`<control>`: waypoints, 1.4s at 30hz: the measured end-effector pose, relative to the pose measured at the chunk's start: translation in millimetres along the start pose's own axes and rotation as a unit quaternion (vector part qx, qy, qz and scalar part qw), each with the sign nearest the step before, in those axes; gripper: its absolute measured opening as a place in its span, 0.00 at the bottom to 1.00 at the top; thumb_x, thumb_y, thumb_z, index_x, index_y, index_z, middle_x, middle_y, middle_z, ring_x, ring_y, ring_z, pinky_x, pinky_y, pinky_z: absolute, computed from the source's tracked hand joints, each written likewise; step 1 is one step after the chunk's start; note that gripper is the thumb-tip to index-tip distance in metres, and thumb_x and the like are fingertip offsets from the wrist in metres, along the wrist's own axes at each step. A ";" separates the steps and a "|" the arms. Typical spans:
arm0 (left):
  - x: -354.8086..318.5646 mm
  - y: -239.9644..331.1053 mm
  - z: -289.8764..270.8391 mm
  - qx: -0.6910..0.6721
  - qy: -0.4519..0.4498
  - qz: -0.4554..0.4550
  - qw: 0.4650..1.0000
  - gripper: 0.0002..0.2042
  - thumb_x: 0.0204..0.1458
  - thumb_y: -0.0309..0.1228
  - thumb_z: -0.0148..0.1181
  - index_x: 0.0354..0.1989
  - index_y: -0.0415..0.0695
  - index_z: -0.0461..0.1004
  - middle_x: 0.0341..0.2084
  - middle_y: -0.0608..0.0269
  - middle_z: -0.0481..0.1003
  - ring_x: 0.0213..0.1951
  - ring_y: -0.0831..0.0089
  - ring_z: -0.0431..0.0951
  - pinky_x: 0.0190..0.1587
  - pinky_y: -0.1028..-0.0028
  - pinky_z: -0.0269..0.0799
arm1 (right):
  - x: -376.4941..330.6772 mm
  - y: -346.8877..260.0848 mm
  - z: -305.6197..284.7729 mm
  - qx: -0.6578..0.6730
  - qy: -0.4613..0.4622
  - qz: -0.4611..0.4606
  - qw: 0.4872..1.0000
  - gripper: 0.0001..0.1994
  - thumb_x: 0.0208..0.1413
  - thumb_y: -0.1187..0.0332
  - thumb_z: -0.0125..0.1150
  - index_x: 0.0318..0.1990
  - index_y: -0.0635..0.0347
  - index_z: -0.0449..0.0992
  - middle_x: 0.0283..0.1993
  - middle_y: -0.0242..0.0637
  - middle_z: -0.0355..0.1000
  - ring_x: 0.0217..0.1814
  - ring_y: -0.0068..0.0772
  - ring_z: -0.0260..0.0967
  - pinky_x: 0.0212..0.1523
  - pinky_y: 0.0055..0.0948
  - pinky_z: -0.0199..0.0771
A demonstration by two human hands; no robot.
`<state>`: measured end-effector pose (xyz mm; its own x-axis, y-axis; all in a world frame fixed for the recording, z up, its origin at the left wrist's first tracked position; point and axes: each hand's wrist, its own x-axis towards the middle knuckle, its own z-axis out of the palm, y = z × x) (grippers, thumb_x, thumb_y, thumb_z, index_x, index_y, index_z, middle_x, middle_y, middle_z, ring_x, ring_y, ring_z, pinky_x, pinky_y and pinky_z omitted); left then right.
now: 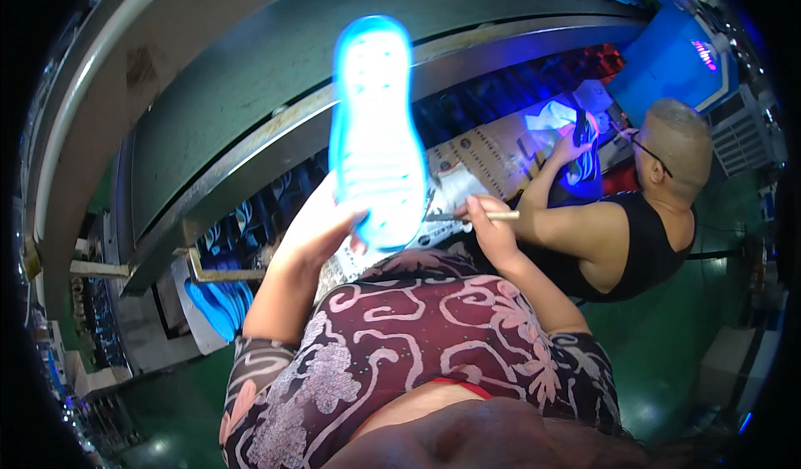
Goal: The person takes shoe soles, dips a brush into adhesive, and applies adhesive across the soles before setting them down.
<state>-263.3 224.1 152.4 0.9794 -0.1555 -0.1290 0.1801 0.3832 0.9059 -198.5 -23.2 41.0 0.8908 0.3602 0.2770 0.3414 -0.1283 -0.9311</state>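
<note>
left hand [313, 227]: fingers closed around heel end of shoe sole [375, 131], gripping from below-left
shoe sole: upright, toe up, glowing blue-white, sticks well above the hand, in front of conveyor frame [250, 93]
right hand [488, 223]: fingers pressed together on thin brush [471, 215]
brush: horizontal, tip at sole's lower right edge, touching or just beside, can't tell
co-worker [642, 219]: far right, seated, holding another shoe [584, 148]
</note>
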 end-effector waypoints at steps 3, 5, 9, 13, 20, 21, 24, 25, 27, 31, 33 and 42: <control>98.2 24.0 -2.4 -0.116 -0.168 -0.001 0.979 0.22 0.46 0.32 0.58 0.49 0.37 0.62 0.34 0.58 0.71 0.23 0.77 0.72 0.20 0.83 0.69 | -9.5 -3.1 -0.4 0.009 0.025 0.063 0.998 0.16 0.58 0.67 0.49 0.23 0.67 0.75 0.20 0.37 0.69 0.23 0.25 0.65 0.27 0.24 0.64; 183.6 28.5 -10.5 -0.212 -0.001 -0.010 0.977 0.24 0.48 0.34 0.61 0.50 0.35 0.62 0.41 0.45 0.71 0.41 0.63 0.74 0.40 0.72 0.76 | -8.6 -5.5 6.3 0.045 0.039 0.084 0.995 0.17 0.59 0.65 0.48 0.23 0.67 0.75 0.20 0.35 0.69 0.22 0.22 0.64 0.26 0.22 0.63; 213.2 41.9 10.6 -0.308 -0.050 -0.005 0.950 0.36 0.54 0.40 0.53 0.63 0.38 0.40 0.51 0.30 0.60 0.51 0.50 0.68 0.52 0.66 0.70 | -5.2 5.7 12.0 0.075 0.042 0.097 0.992 0.18 0.60 0.63 0.48 0.25 0.67 0.75 0.21 0.34 0.70 0.23 0.20 0.64 0.27 0.20 0.64; 125.7 11.7 -16.4 -0.267 -0.040 -0.018 0.963 0.29 0.55 0.45 0.49 0.60 0.39 0.55 0.47 0.41 0.67 0.48 0.54 0.71 0.53 0.65 0.67 | -4.8 10.9 20.7 0.099 0.022 0.140 0.985 0.18 0.60 0.63 0.47 0.25 0.67 0.75 0.23 0.34 0.71 0.24 0.20 0.64 0.28 0.20 0.65; -112.1 -121.9 -151.7 -0.136 0.313 -0.023 0.940 0.18 0.55 0.39 0.49 0.51 0.44 0.65 0.40 0.51 0.73 0.39 0.63 0.75 0.43 0.69 0.71 | 21.4 12.1 54.3 0.046 -0.057 -0.040 0.996 0.22 0.63 0.63 0.37 0.25 0.67 0.75 0.26 0.35 0.68 0.28 0.26 0.65 0.33 0.26 0.66; -148.2 -128.6 -154.0 -0.125 0.380 -0.034 0.916 0.19 0.54 0.40 0.50 0.51 0.45 0.65 0.38 0.53 0.73 0.38 0.63 0.75 0.42 0.68 0.71 | 26.9 -4.7 66.7 0.090 -0.102 -0.028 0.990 0.24 0.64 0.61 0.34 0.25 0.67 0.75 0.31 0.38 0.66 0.31 0.29 0.64 0.39 0.27 0.65; -256.4 -148.5 -175.8 -0.123 0.494 -0.071 0.858 0.17 0.53 0.39 0.52 0.48 0.46 0.64 0.31 0.59 0.74 0.33 0.66 0.75 0.36 0.70 0.72 | 32.8 -22.1 132.1 0.135 -0.230 -0.044 0.963 0.16 0.63 0.63 0.39 0.37 0.63 0.74 0.29 0.34 0.66 0.29 0.23 0.62 0.35 0.20 0.63; -283.9 -145.7 -177.2 -0.090 0.522 -0.086 0.844 0.17 0.53 0.38 0.53 0.48 0.45 0.64 0.30 0.60 0.73 0.32 0.68 0.75 0.34 0.71 0.72 | 28.5 -28.4 154.9 0.155 -0.284 0.024 0.946 0.14 0.63 0.64 0.41 0.41 0.62 0.73 0.28 0.31 0.65 0.28 0.20 0.61 0.33 0.18 0.62; -331.3 -130.4 -172.8 -0.017 0.599 -0.088 0.796 0.16 0.53 0.35 0.53 0.48 0.44 0.64 0.28 0.62 0.72 0.27 0.73 0.74 0.27 0.77 0.70 | 19.7 -44.8 201.3 0.128 -0.323 -0.057 0.936 0.11 0.59 0.65 0.46 0.41 0.59 0.74 0.28 0.32 0.66 0.30 0.25 0.63 0.34 0.23 0.64; -323.1 -173.0 -78.1 0.233 0.751 0.044 0.616 0.25 0.45 0.35 0.63 0.49 0.34 0.64 0.37 0.58 0.71 0.38 0.71 0.72 0.40 0.74 0.68 | 16.3 -38.1 142.0 0.011 -0.453 -0.196 0.870 0.09 0.51 0.68 0.55 0.40 0.55 0.75 0.31 0.39 0.69 0.35 0.40 0.67 0.37 0.31 0.67; -339.7 -144.8 -63.5 0.328 0.789 0.028 0.519 0.36 0.40 0.41 0.67 0.54 0.32 0.60 0.50 0.44 0.66 0.52 0.59 0.68 0.52 0.67 0.64 | 11.3 -51.7 147.3 -0.041 -0.523 -0.209 0.825 0.14 0.51 0.63 0.57 0.45 0.54 0.74 0.37 0.44 0.70 0.42 0.44 0.68 0.42 0.33 0.67; -345.6 -99.2 -140.6 0.254 0.721 -0.074 0.641 0.52 0.32 0.53 0.69 0.60 0.31 0.50 0.54 0.39 0.61 0.55 0.55 0.64 0.56 0.67 0.60 | -18.3 -45.9 268.6 -0.090 -0.593 -0.054 0.798 0.46 0.46 0.44 0.60 0.62 0.72 0.49 0.53 0.53 0.65 0.47 0.39 0.68 0.46 0.28 0.69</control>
<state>-606.8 367.8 50.3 0.0876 0.9868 -0.1360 0.5870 0.0592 0.8074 -311.1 224.3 14.9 -0.0211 0.9859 -0.1659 0.5293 -0.1298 -0.8384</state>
